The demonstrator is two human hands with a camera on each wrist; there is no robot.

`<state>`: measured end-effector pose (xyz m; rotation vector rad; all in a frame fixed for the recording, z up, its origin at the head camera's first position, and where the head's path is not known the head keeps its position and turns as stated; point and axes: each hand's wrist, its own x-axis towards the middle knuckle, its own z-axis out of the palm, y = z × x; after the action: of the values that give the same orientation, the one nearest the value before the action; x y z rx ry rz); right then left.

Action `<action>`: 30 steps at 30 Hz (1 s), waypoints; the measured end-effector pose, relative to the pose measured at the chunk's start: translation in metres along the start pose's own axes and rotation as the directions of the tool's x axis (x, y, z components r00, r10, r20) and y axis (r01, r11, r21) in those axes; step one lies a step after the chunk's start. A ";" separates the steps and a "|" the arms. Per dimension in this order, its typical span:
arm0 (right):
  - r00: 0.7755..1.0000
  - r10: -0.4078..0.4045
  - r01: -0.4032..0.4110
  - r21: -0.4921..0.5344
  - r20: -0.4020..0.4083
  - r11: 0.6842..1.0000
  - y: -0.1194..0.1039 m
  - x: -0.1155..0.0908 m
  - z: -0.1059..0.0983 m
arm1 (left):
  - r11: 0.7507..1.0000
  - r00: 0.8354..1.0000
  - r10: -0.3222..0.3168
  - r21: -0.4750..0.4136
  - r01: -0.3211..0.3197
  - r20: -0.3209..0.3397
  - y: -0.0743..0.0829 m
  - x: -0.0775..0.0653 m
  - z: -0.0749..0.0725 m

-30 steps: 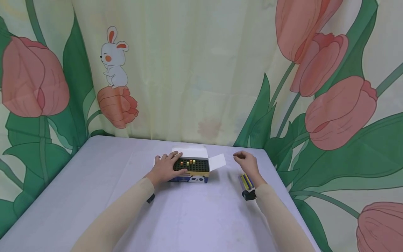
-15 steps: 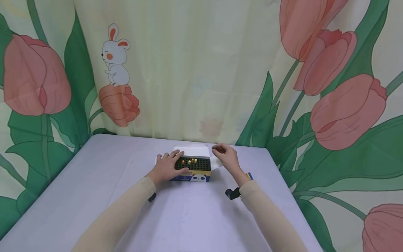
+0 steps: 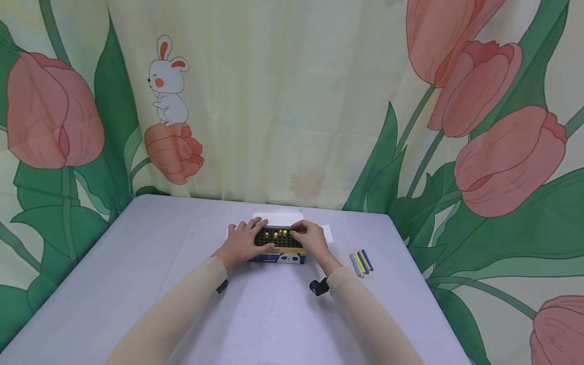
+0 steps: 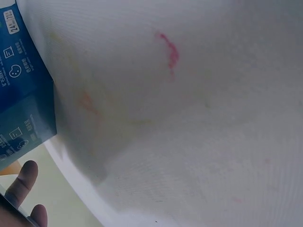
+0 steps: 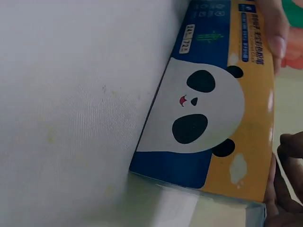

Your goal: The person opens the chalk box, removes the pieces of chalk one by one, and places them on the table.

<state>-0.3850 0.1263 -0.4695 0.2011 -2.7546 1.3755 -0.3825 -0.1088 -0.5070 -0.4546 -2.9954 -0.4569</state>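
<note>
In the head view a chalk box [image 3: 289, 258], blue and yellow with a panda face, stands with its lid up. Several orange and yellow chalk tips [image 3: 276, 235] stick up from its black holed insert [image 3: 283, 243]. My left hand [image 3: 242, 243] rests spread over the box's left end, thumb along the front top edge. The right hand [image 3: 312, 239] is over the right end, thumb and fingers together, pinching a chalk stick that the fingers hide. The right wrist view shows the box's panda front [image 5: 208, 106], with right fingers [image 5: 284, 184] at its edge.
Several chalk sticks [image 3: 361, 262], grey, yellow and blue, lie on the white-covered table [image 3: 274, 314] right of the box. The raised lid [image 3: 278, 218] stands behind, and a white flap [image 3: 327, 234] juts out right. A tulip-print curtain [image 3: 255, 126] hangs behind the table.
My right hand has moved left from above the loose chalk sticks to the box's right end and come down over its insert. The left hand keeps its place.
</note>
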 end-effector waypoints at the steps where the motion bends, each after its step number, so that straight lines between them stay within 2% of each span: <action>1: 1.000 -0.004 0.004 -0.030 0.000 1.000 -0.001 0.000 0.002 | 1.000 1.000 0.001 0.001 -0.001 -0.003 0.000 0.000 0.000; 7: 0.999 -0.030 0.033 -0.176 0.024 0.984 -0.005 0.000 0.013 | 1.000 1.000 0.011 0.013 -0.010 -0.026 0.001 0.002 -0.001; 11: 0.998 -0.041 0.051 -0.214 0.050 0.975 -0.007 0.002 0.016 | 1.000 0.999 0.017 0.018 -0.016 -0.039 -0.001 0.003 0.002; 16: 0.996 -0.055 0.074 -0.269 0.076 0.960 -0.009 0.004 0.019 | 1.000 1.000 0.009 0.008 -0.009 -0.023 -0.001 -0.001 0.002; 24: 0.997 -0.057 0.071 -0.321 0.053 0.945 -0.013 0.001 0.022 | 1.000 0.999 0.009 0.002 -0.009 -0.034 0.002 -0.004 0.001; 30: 0.998 -0.053 0.062 -0.308 0.040 0.949 -0.014 0.000 0.019 | 1.000 0.999 0.003 0.000 -0.003 -0.032 0.002 -0.002 0.003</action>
<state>-0.3825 0.1032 -0.4699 0.2855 -2.9145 0.9155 -0.3803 -0.1065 -0.5098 -0.4471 -2.9634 -0.4590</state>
